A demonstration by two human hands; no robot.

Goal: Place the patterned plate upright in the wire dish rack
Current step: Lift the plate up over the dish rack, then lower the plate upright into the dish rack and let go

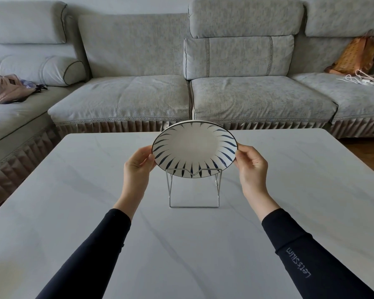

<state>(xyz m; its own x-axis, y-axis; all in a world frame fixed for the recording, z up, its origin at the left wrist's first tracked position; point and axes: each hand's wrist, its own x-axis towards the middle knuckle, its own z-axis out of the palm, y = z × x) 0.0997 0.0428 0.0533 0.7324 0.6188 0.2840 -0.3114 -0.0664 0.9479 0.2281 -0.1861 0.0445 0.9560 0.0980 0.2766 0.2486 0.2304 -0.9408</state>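
Observation:
The patterned plate (pixel 194 147), white with dark blue radial strokes around its rim, is tilted with its face toward me. Its lower edge sits behind the front wire of the wire dish rack (pixel 193 195), which stands in the middle of the table. My left hand (pixel 138 164) pinches the plate's left rim and my right hand (pixel 252 164) pinches its right rim. The plate hides the rack's back part.
The rack stands on a pale marble-look table (pixel 73 212). A grey sofa (pixel 138 93) wraps around the far and left sides. A pink bag (pixel 7 88) lies on it at the left, an orange bag (pixel 354 56) and a white cable (pixel 358 79) at the right.

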